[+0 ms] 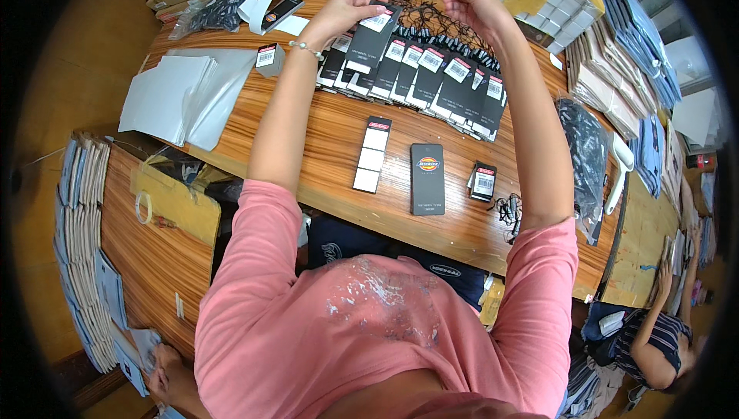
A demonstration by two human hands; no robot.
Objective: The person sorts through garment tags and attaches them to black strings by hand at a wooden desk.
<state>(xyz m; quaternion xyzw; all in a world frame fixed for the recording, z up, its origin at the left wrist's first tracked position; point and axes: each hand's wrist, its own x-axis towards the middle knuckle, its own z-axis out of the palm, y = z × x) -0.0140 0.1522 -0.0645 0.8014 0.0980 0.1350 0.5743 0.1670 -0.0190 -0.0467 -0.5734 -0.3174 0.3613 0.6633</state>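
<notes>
At the far side of the table, my left hand (pixel 350 15) is closed on the top end of a black hang tag (pixel 368 48) with a white barcode sticker. It is held over the left end of a fanned row of black hang tags (pixel 428 80), whose black strings (pixel 419 17) lie tangled beyond. My right hand (pixel 477 11) is raised past the strings, its fingertips pinched together. Whatever is between them is too small to make out. Nearer me lie a single black hang tag (pixel 428 188), a strip of white stickers (pixel 371 159) and a small stack of barcode labels (pixel 483 182).
White sheets (pixel 165 95) and a small label block (pixel 269 59) lie left. Bags of black strings (pixel 223 9) stand at the back left and right. Folded garments (pixel 616 72) are piled right, beside a white handheld tool (pixel 619 169). Other people work at both sides.
</notes>
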